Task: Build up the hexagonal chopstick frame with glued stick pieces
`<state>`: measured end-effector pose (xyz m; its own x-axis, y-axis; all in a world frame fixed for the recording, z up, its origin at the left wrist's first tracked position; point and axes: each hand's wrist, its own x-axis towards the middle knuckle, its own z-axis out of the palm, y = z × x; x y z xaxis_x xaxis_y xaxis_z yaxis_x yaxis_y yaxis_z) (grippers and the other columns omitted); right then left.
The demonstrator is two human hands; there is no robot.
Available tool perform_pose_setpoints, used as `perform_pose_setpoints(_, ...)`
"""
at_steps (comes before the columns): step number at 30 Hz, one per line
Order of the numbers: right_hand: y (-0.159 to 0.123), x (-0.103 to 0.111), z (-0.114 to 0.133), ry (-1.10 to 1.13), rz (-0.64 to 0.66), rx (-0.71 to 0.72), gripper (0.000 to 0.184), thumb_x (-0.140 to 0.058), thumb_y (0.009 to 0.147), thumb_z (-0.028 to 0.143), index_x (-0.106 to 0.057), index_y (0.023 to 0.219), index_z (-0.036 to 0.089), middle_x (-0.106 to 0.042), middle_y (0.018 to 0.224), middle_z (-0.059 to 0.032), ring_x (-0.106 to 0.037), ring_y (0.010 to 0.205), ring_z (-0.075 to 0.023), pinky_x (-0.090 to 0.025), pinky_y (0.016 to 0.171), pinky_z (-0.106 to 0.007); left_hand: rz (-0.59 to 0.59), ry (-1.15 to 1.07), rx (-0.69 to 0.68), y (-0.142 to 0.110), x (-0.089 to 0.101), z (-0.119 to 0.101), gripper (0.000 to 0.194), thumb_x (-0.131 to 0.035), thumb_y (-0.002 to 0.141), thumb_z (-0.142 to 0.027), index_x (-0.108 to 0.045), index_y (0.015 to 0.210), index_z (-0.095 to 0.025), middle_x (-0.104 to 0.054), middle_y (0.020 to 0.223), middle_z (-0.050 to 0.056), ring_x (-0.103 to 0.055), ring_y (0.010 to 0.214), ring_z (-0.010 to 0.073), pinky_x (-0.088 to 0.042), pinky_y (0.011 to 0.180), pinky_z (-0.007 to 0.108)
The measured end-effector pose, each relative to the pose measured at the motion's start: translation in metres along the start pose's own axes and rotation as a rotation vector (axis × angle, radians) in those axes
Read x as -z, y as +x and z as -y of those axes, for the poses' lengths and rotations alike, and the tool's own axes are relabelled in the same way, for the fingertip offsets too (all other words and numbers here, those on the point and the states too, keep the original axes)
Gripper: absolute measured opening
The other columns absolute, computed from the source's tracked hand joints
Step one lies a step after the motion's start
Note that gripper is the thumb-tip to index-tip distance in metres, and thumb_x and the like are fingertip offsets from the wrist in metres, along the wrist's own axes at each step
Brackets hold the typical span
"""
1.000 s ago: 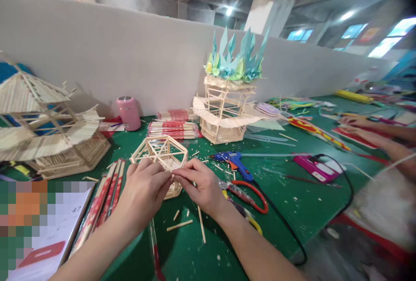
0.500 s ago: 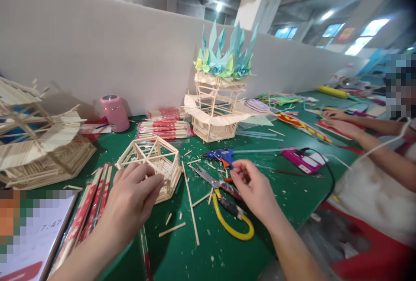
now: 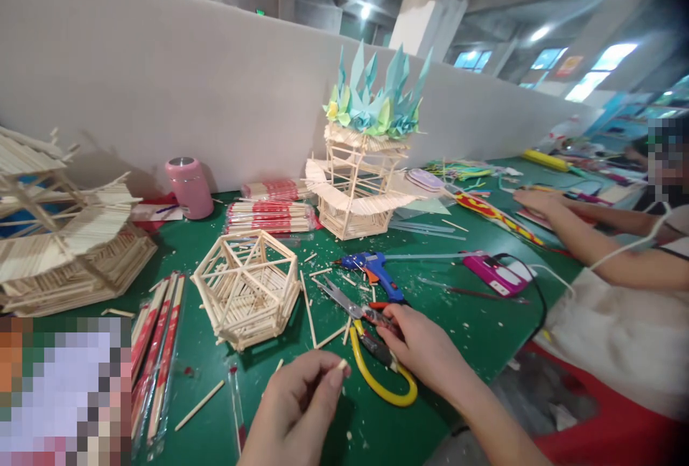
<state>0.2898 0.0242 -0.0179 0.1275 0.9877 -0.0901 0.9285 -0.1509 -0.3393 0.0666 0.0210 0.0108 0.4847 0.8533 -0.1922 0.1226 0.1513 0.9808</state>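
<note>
My left hand (image 3: pixel 301 412) is closed at the lower middle, pinching a thin wooden stick (image 3: pixel 343 365) whose tip shows by the thumb. My right hand (image 3: pixel 423 347) has its fingers closed on the upper handle of the scissors (image 3: pixel 352 310). Their blades point to the upper left, slightly apart, and the yellow handle loop lies below my fingers. Left of the scissors rests a hexagonal stick frame (image 3: pixel 245 340) with spokes across its top. Loose stick pieces (image 3: pixel 200 405) lie around it. Above the scissors is a blue glue gun (image 3: pixel 377 272).
A stick pavilion topped with blue paper leaves (image 3: pixel 360 204) stands behind; another stick pavilion (image 3: pixel 80 258) is at left. Packed stick bundles (image 3: pixel 269 216), a pink flask (image 3: pixel 188 189) and a magenta box (image 3: pixel 495 273) lie about the green table. A co-worker's arms (image 3: pixel 586 236) are at right.
Both hands have left the stick frame. My left hand has come down toward me with a stick piece; my right has moved right and down onto the scissors.
</note>
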Motion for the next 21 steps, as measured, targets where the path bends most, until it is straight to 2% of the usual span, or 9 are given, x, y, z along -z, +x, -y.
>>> perform_pose_setpoints(3, -0.002, -0.001, -0.003, 0.012, -0.023, -0.012, 0.019, -0.040, 0.084, 0.026, -0.056, 0.079, 0.018, -0.063, 0.080, -0.0105, -0.061, 0.077, -0.0277, -0.046, 0.067, -0.038, -0.086, -0.138, 0.035, 0.006, -0.006, -0.008, 0.038, -0.054, 0.076, -0.054, -0.063, 0.073, -0.017, -0.038, 0.056, -0.005, -0.032, 0.054, 0.0093, -0.026, 0.050, 0.020)
perform_pose_setpoints(7, -0.014, 0.007, -0.007, 0.160, -0.080, -0.035, 0.027, -0.031, 0.090, 0.035, -0.051, 0.097, 0.018, -0.064, 0.094, -0.0105, -0.063, 0.081, -0.0227, -0.049, 0.070, -0.034, -0.251, -0.319, 0.058, 0.011, -0.009, -0.014, 0.039, -0.064, 0.068, -0.056, -0.067, 0.071, -0.017, -0.043, 0.057, -0.004, -0.033, 0.053, 0.0081, -0.025, 0.049, 0.020)
perform_pose_setpoints(10, -0.026, 0.015, -0.003, 0.557, -0.082, -0.080, 0.034, -0.039, 0.087, 0.048, -0.054, 0.102, 0.020, -0.066, 0.098, -0.0091, -0.064, 0.088, -0.0230, -0.052, 0.074, -0.032, -0.315, -0.355, 0.021, 0.013, -0.007, -0.012, 0.038, -0.067, 0.067, -0.054, -0.069, 0.075, -0.017, -0.048, 0.058, -0.003, -0.036, 0.054, 0.0081, -0.030, 0.050, 0.019)
perform_pose_setpoints(12, -0.035, 0.017, 0.003, 0.879, -0.016, -0.124, 0.038, -0.045, 0.084, 0.051, -0.057, 0.105, 0.022, -0.066, 0.108, -0.0090, -0.062, 0.100, -0.0235, -0.051, 0.082, -0.031, -0.343, -0.364, 0.005, 0.014, -0.003, -0.010, 0.036, -0.067, 0.067, -0.053, -0.069, 0.075, -0.018, -0.049, 0.057, -0.003, -0.038, 0.054, 0.0081, -0.032, 0.051, 0.018)
perform_pose_setpoints(14, -0.045, 0.015, 0.008, 1.103, 0.082, -0.166, 0.042, -0.048, 0.083, 0.052, -0.057, 0.112, 0.023, -0.062, 0.119, -0.0091, -0.059, 0.108, -0.0231, -0.048, 0.088, -0.031, -0.378, -0.374, 0.014, 0.014, 0.001, -0.007, 0.036, -0.067, 0.067, -0.053, -0.069, 0.075, -0.018, -0.054, 0.060, -0.002, -0.041, 0.056, 0.0084, -0.035, 0.052, 0.017)
perform_pose_setpoints(16, -0.051, 0.011, 0.014, 1.127, 0.175, -0.146, 0.052, -0.060, 0.075, 0.049, -0.053, 0.120, 0.024, -0.059, 0.125, -0.0104, -0.057, 0.111, -0.0253, -0.048, 0.089, -0.032, -0.406, -0.360, 0.024, 0.013, 0.005, -0.005, 0.035, -0.067, 0.068, -0.052, -0.070, 0.077, -0.019, -0.060, 0.066, 0.000, -0.046, 0.060, 0.0092, -0.038, 0.055, 0.017)
perform_pose_setpoints(19, -0.055, 0.004, 0.022, 0.955, 0.230, -0.048, 0.075, -0.076, 0.055, 0.036, -0.050, 0.124, 0.023, -0.061, 0.120, -0.0120, -0.060, 0.106, -0.0289, -0.052, 0.080, -0.031, -0.418, -0.303, -0.004, 0.011, 0.010, -0.002, 0.030, -0.065, 0.073, -0.048, -0.070, 0.084, -0.020, -0.066, 0.075, 0.001, -0.054, 0.069, 0.0117, -0.043, 0.063, 0.019)
perform_pose_setpoints(21, -0.055, 0.002, 0.028, 0.850, 0.232, -0.036, 0.071, -0.074, 0.056, 0.030, -0.050, 0.123, 0.024, -0.067, 0.105, -0.0090, -0.066, 0.090, -0.0247, -0.054, 0.069, -0.027, -0.420, -0.257, -0.035, 0.010, 0.012, -0.001, 0.028, -0.064, 0.075, -0.046, -0.070, 0.087, -0.021, -0.068, 0.081, 0.002, -0.059, 0.077, 0.0139, -0.046, 0.070, 0.021)
